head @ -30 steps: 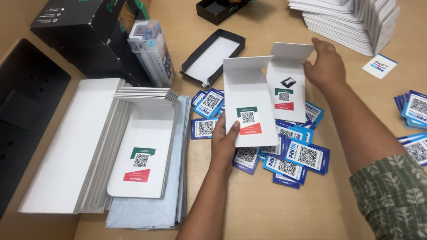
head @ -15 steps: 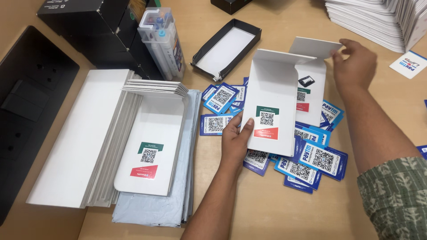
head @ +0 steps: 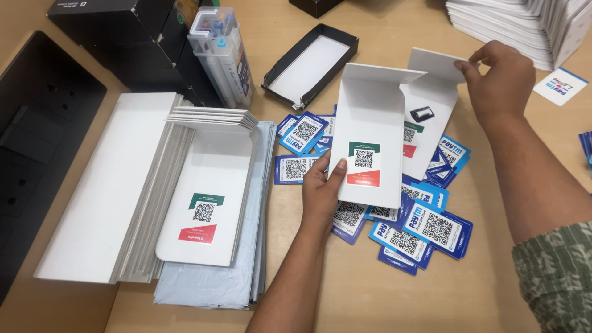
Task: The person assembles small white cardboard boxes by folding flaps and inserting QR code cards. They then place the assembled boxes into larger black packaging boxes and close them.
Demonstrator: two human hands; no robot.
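left hand [head: 322, 191] grips lower edge of folded white card [head: 370, 132], held up over blue stickers [head: 407, 225] | right hand [head: 498, 83] pinches top flap of second card [head: 431, 117] just behind | card stack [head: 203, 191] left on surface [head: 370, 296]

White folded card [head: 370, 123] at centre: green and red label with black-white square code. Blue-white code cards [head: 407, 228] scattered at 5 o'clock. Stacked cards [head: 209, 185] at 9 o'clock: white, same green-red label. Black tray [head: 311, 65], white inside, at 12. Sleeve [head: 555, 277]: green leaf print.
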